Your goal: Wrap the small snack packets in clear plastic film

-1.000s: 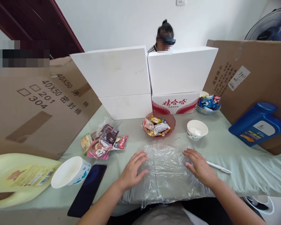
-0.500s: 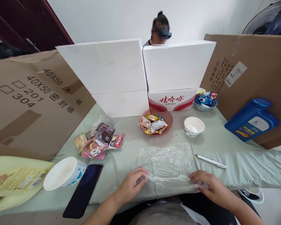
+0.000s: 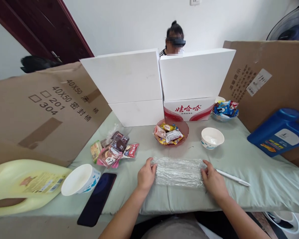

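A clear plastic sheet [image 3: 178, 172] lies folded into a narrow band on the pale green tablecloth [image 3: 251, 172], right in front of me. My left hand [image 3: 146, 175] grips its left end and my right hand [image 3: 213, 179] grips its right end, thumbs on top. A white pen [image 3: 233, 178] lies just right of my right hand. Beyond the sheet stand a red glass dish of wrapped snacks [image 3: 170, 132] and an empty white bowl [image 3: 212, 137].
A pile of snack packets [image 3: 114, 149], a white cup [image 3: 80, 179], a black phone [image 3: 97, 198] and a yellow jug [image 3: 25, 184] lie at left. A blue jug [image 3: 280, 131] leans at right. Cardboard and white boxes [image 3: 159, 83] wall the table; a person sits behind.
The sheet lay spread flat under my palms; I took its near edge and folded it away from me, so it is now a narrow band held at both ends.
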A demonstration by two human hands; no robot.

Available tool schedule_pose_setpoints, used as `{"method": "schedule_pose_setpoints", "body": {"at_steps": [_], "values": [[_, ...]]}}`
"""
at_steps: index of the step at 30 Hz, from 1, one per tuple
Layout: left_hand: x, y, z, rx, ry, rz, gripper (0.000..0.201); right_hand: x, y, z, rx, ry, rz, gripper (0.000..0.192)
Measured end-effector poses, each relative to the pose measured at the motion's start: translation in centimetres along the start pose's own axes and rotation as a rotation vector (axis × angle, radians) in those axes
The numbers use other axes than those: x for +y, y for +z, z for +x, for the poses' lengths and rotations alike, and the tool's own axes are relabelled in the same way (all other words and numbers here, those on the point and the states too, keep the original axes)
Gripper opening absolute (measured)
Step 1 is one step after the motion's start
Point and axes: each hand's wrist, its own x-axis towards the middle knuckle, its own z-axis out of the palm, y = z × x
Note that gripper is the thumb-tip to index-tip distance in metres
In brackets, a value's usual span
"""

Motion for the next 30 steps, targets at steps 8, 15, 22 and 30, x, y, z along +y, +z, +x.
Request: {"method": "schedule_pose_setpoints", "body": {"at_steps": [8, 15, 22, 30], "values": [[-0.7, -0.2, 0.2, -0.005, -0.055, 0.122, 0.027, 0.1, 1.2, -0.2, 0.12, -0.157, -0.288, 0.04], [0.0, -1.6, -1.0, 0.34, 0.318, 0.04, 0.026, -0.3, 1.3, -0.2, 0.102, -0.167, -0.366, 0.04], [2.9, 0.8, -2.1, -0.145, 0.824, 0.083, 0.03, -0.2, 1.2, -0.3, 0.09, -0.177, -0.378, 0.038], [1.7, 1.9, -2.0, -0.278, 0.804, 0.138, 0.056, 0.0, -0.1, -0.3, 0.176, -0.248, -0.21, 0.039]]}}
